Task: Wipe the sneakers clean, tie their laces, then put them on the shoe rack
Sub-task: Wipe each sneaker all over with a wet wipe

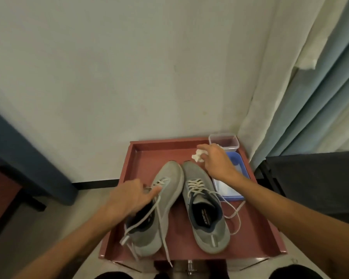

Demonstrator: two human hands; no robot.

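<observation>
Two grey sneakers with loose white laces lie side by side, toes toward the wall, on a reddish-brown tray-like top (141, 158). My left hand (129, 196) grips the left sneaker (159, 214) at its tongue and collar, fingers inside the opening. The right sneaker (206, 214) lies free, its laces trailing to the right. My right hand (214, 160) hovers past the toes and pinches a crumpled white tissue (197, 156).
A blue tray (236, 158) holding something white sits at the right, under my right forearm. A clear plastic container (224, 140) stands at the far right corner. A wall is close behind, curtains hang on the right, dark furniture stands at left.
</observation>
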